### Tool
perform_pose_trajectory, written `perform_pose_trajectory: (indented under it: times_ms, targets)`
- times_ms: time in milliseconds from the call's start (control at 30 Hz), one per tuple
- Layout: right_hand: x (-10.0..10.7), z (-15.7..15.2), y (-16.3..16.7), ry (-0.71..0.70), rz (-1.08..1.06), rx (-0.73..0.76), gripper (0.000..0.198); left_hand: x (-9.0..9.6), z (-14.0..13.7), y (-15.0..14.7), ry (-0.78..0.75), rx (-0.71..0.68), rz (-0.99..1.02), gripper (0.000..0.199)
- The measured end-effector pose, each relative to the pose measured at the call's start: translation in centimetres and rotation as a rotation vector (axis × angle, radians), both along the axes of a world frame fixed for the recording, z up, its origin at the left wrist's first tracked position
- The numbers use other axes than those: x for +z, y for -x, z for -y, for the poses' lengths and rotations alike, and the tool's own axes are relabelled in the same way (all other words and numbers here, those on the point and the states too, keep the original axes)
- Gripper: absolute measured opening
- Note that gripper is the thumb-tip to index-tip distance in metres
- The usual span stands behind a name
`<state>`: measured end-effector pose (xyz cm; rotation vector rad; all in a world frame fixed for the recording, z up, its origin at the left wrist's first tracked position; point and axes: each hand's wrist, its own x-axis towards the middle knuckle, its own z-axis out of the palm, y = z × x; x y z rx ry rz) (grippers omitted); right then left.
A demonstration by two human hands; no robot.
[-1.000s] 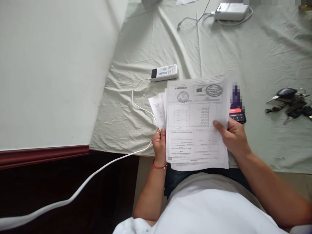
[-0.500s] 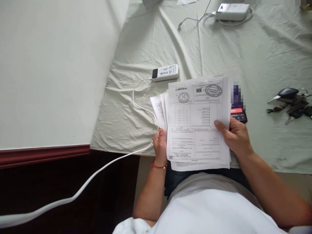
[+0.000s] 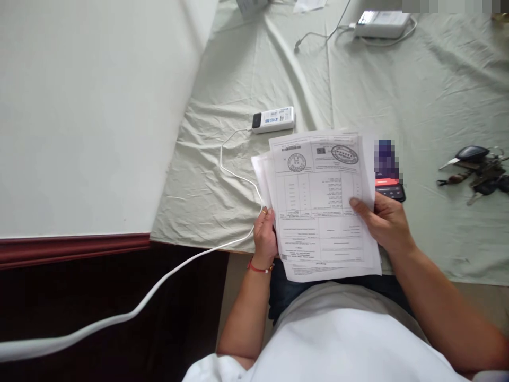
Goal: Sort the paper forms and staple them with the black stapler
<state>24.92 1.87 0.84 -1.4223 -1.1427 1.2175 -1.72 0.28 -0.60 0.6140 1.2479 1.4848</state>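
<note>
right hand (image 3: 384, 223) grips the papers (image 3: 322, 207) by their right edge, thumb laid across the printed front and fingers tucked behind, the right forearm (image 3: 441, 302) slanting up from the lower right. left hand (image 3: 265, 233) pinches their left edge, thumb up, the left forearm (image 3: 244, 313) rising more steeply. the papers sit between both hands, over the near edge of the counter (image 3: 441, 233).

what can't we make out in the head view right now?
All in the head view:
- Fine print on the papers: too small and blurred to read.
- Right hand: fingertips other than the thumb's, hidden behind the papers.
- Phone: left side covered by the papers, upper part pixelated.
- Keys: bunch cut off by the right edge.
</note>
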Motion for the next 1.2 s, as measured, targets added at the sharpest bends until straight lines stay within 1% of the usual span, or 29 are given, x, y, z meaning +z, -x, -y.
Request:
perform_pose_trajectory:
  times_ms: [100, 333, 500, 600, 700, 833, 967, 1067, 1200]
  targets:
    - [0.1, 0.0, 0.1, -0.011, 0.023, 0.005, 0.032, 0.0, 0.1, 0.0, -0.023, -0.012, -0.002, 0.032]
    - [0.4, 0.1, 0.5, -0.012, -0.06, -0.008, 0.034, 0.3, 0.0, -0.1, -0.029, -0.02, 0.006, 0.033]
    - [0.3, 0.0, 0.5, -0.038, -0.049, -0.012, 0.035, 0.6, 0.1, -0.3, -0.014, -0.049, 0.001, 0.033]
    - [0.4, -0.1, 0.4, -0.04, -0.03, 0.004, 0.036, 0.7, 0.0, -0.5, -0.015, -0.031, -0.018, 0.032]
    - [0.4, -0.4, 0.4, -0.055, -0.037, -0.005, 0.037, 0.7, -0.2, -0.6, -0.043, 0.016, -0.02, 0.032]
    - [-0.3, -0.6, 0.3, -0.105, 0.054, -0.045, 0.029, 0.7, -0.3, -0.9, -0.052, 0.085, -0.049, 0.035]
    - [-0.9, -0.8, 0.2, -0.12, 0.117, -0.05, 0.021, 0.7, -0.4, -0.9, -0.051, 0.102, -0.064, 0.036]
    - [-0.6, -0.8, 0.2, -0.115, 0.099, -0.059, 0.018, 0.6, -0.5, -0.8, -0.059, 0.087, -0.02, 0.033]
    - [0.2, -0.9, 0.2, -0.101, 0.096, -0.072, 0.017, 0.4, -0.5, -0.7, -0.06, 0.097, 0.002, 0.032]
